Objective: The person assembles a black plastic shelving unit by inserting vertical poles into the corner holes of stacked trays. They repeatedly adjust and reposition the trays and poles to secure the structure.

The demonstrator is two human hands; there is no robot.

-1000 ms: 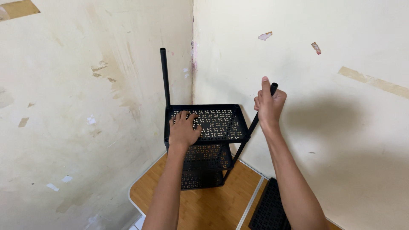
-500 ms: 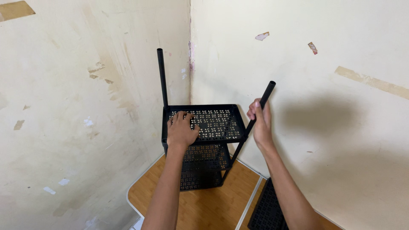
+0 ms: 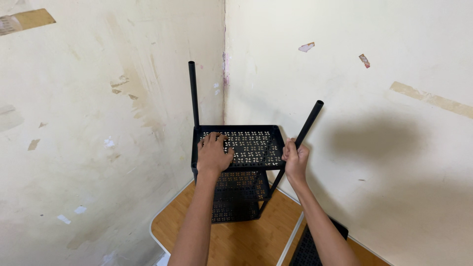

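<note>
A black metal rack stands in the wall corner on a wooden tabletop (image 3: 236,241). Its top perforated shelf (image 3: 256,145) lies level, with a lower shelf (image 3: 239,197) beneath it. My left hand (image 3: 214,153) presses flat on the top shelf's left part. My right hand (image 3: 295,157) grips a black pole (image 3: 308,123) that leans at the shelf's right front corner, slanting up to the right. A second black pole (image 3: 192,93) stands upright at the shelf's back left corner.
Two stained cream walls meet at the corner (image 3: 225,64) right behind the rack. Another black perforated shelf panel (image 3: 308,246) lies on the tabletop at the lower right, partly hidden by my right forearm. The table's pale edge (image 3: 157,231) runs at the left.
My right hand has slid down the slanted pole from its top end to the level of the top shelf. My left hand stays flat on the shelf.
</note>
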